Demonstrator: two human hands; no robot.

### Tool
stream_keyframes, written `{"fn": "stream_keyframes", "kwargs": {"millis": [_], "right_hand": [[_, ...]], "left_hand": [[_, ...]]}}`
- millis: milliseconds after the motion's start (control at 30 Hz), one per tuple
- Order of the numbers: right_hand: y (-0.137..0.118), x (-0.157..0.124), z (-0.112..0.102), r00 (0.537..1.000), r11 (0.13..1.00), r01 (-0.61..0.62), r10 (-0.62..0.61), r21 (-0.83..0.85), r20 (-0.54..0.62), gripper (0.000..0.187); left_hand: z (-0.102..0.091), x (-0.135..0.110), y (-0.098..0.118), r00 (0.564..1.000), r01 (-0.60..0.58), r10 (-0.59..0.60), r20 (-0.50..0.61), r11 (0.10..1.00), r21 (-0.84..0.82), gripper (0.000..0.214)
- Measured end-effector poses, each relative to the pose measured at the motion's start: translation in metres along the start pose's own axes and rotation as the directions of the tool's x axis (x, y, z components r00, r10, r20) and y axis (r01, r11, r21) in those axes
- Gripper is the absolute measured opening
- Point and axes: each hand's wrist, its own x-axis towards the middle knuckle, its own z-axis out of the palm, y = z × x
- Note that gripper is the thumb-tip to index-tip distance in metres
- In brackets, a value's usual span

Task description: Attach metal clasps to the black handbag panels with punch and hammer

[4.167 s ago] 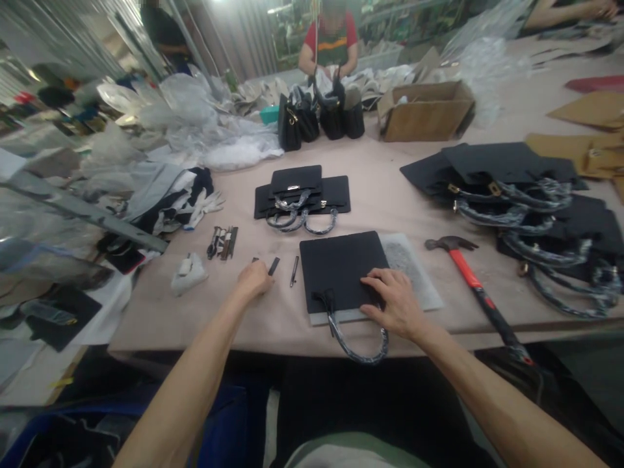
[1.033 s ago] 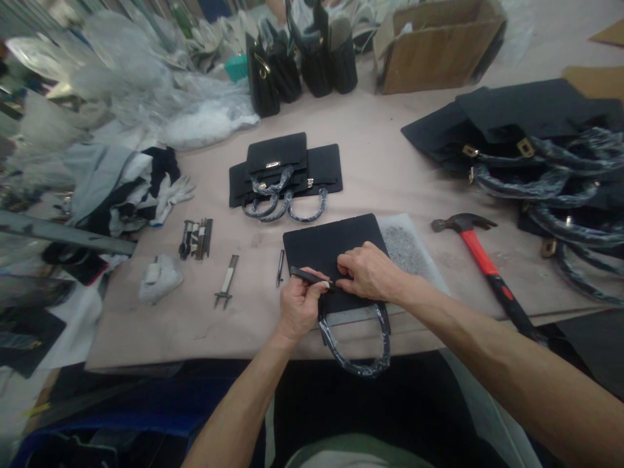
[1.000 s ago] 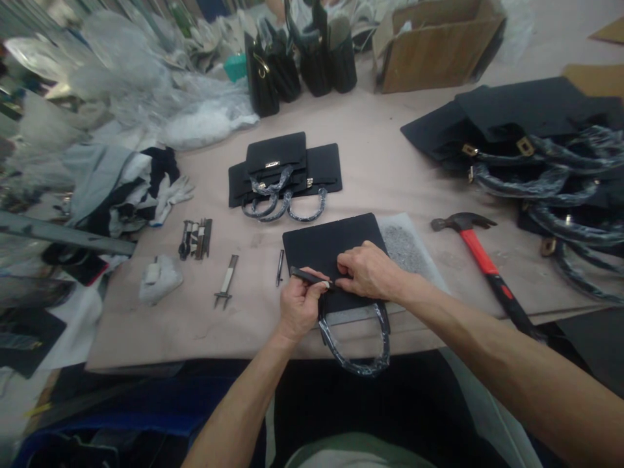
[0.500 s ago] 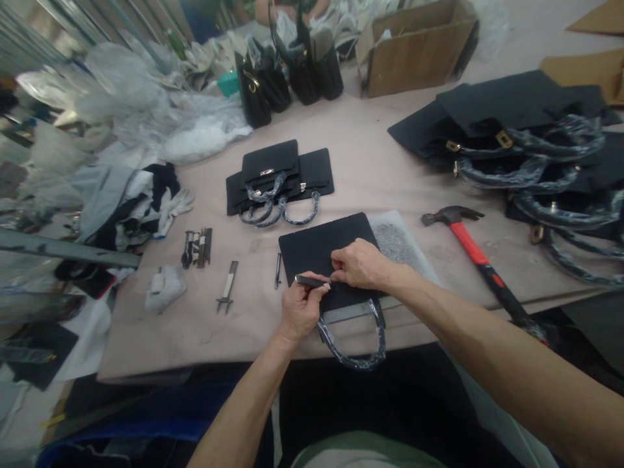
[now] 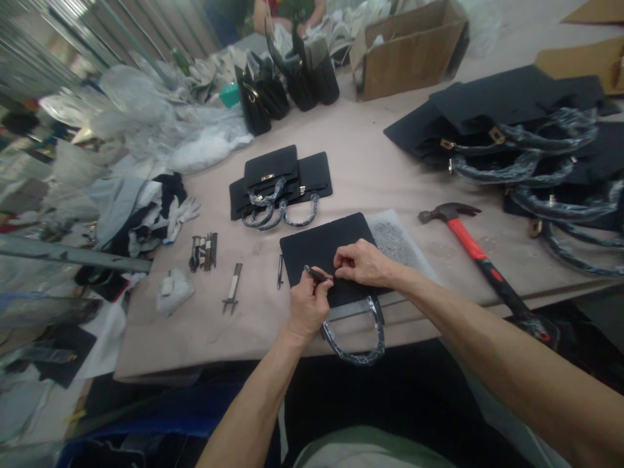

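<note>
A flat black bag panel (image 5: 324, 250) lies on a grey slab (image 5: 397, 237) near the table's front edge, its plastic-wrapped handle (image 5: 355, 338) hanging over the edge. My left hand (image 5: 308, 307) is closed round a thin dark tool (image 5: 316, 273), its tip on the panel's near side. My right hand (image 5: 359, 263) rests on the panel just right of the tool, with fingers pinched together at the tool's tip; what they pinch is hidden.
A red-handled hammer (image 5: 475, 250) lies to the right. Small tools (image 5: 233, 296) and a dark pen-like tool (image 5: 279, 271) lie left of the panel. Stacked black bag panels (image 5: 280, 182) sit farther back, larger ones (image 5: 517, 143) right. A cardboard box (image 5: 407, 49) and a person stand beyond.
My left hand took a thin tool from the table and brought it to the panel. My right hand shifted from lying flat to pinching beside the tool's tip. The view dipped and shifted.
</note>
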Motion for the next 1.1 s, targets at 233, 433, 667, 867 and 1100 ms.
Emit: {"fn": "stream_keyframes", "kwargs": {"millis": [233,433,667,867,1100], "right_hand": [[-0.003,-0.05,0.02,0.97,0.977,0.173,-0.191,-0.124,-0.153,0.014],[-0.014,-0.073,0.039,0.968,0.944,0.155,-0.204,-0.29,-0.147,0.029],[-0.015,-0.07,0.04,0.977,0.902,0.14,-0.192,-0.408,-0.091,0.039],[-0.016,-0.067,0.036,0.99,0.911,0.109,-0.135,-0.397,-0.037,0.044],[-0.017,-0.067,0.034,0.997,0.917,0.078,-0.081,-0.391,0.008,0.045]], "left_hand": [[0.0,-0.004,-0.003,1.0,0.014,-0.014,0.017,1.0,-0.02,0.007],[-0.001,0.0,0.001,1.0,0.015,-0.014,0.018,0.999,-0.034,0.008],[-0.008,0.008,0.0,0.988,0.136,-0.121,0.098,0.977,-0.162,0.008],[-0.008,0.01,0.002,0.983,0.166,-0.144,0.115,0.964,-0.208,0.01],[-0.006,0.005,0.002,0.994,0.084,-0.073,0.078,0.987,-0.141,0.008]]}}
